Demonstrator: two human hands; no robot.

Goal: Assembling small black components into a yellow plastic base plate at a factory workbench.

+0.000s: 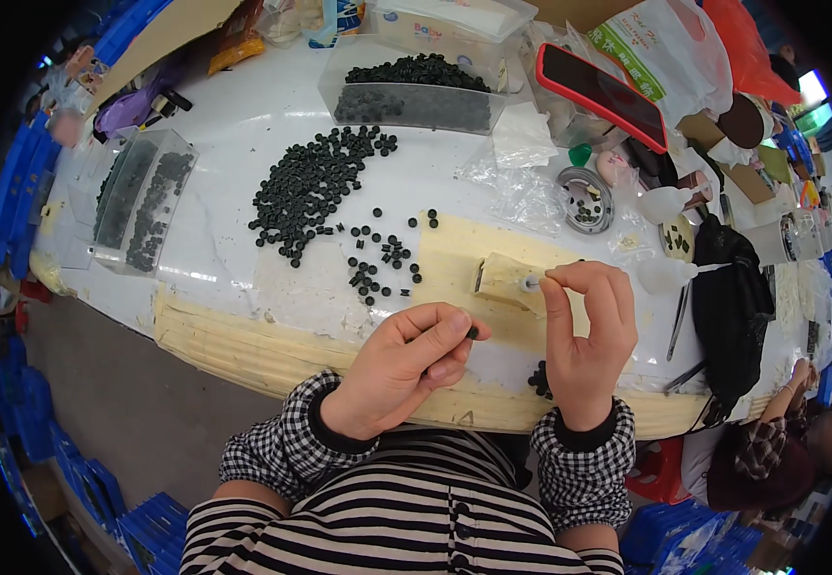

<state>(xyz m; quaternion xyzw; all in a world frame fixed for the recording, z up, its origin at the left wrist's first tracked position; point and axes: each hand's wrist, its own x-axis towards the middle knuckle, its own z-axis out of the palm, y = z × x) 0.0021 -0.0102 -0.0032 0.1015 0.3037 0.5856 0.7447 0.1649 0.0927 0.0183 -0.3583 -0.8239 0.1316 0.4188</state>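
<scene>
My left hand [406, 364] is closed, with a small black round part [473, 333] between thumb and forefinger. To its right, my right hand [593, 335] pinches thumb and forefinger together by the end of a block wrapped in cream tape [507, 280]. A small pale tip [531, 283] shows at those fingertips; what it belongs to I cannot make out. Loose black round parts [392, 254] lie scattered beyond my left hand, and a larger heap of them [311, 187] spreads farther back. A few more [540, 379] sit beside my right wrist.
A clear bin of black parts [411, 115] stands at the back, another clear box [143, 201] at the left. A red-edged phone [603, 96], a round clear dish [587, 201], tweezers [679, 321] and a black cloth [728, 316] crowd the right. Another person [780, 446] sits at far right.
</scene>
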